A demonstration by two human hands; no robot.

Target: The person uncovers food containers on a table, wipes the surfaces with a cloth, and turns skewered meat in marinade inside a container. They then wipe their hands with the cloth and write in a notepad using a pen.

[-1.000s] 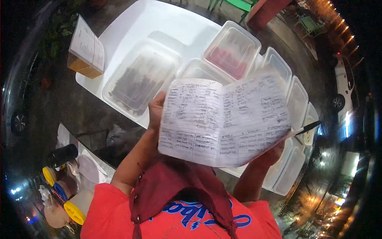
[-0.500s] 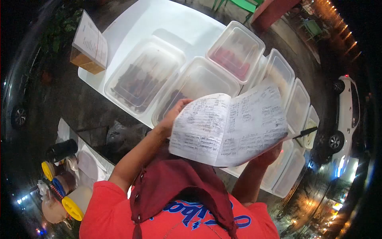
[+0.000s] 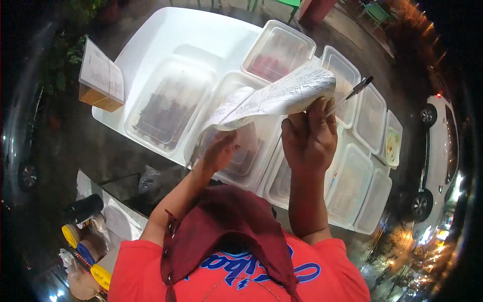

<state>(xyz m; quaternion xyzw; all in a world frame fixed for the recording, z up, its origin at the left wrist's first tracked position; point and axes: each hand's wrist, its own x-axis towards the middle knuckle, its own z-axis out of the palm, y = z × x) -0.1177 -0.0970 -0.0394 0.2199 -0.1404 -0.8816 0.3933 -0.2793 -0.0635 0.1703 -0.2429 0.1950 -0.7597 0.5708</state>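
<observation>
Head view: the open handwritten notebook lies just ahead of your hands, above the lidded boxes, and its slant between those hands is the relation that counts. Its long axis climbs from the left end, nearer you, to the right end, farther out; you see it steeply foreshortened, the pages bowed and the left end blurred.

Your right hand is the one nearer to a firm hold: its fingers are closed at the notebook's right end, and they have a pen too, its black end pointing out to your right, away from the pages. Your left hand sits just below the left end with its fingers part curled; whether it touches the paper you cannot tell from here.

Mind the edges. Under the left half is a lidded plastic box, partly hidden by your left hand and the notebook. Beyond the right half stands the box with pink contents, the notebook overlapping its near side in this view. More boxes line the right, under the pen. To your left lies the box with dark contents. The white table shows past it toward the far side, while the air around the notebook leaves you room upward and to the left.
</observation>
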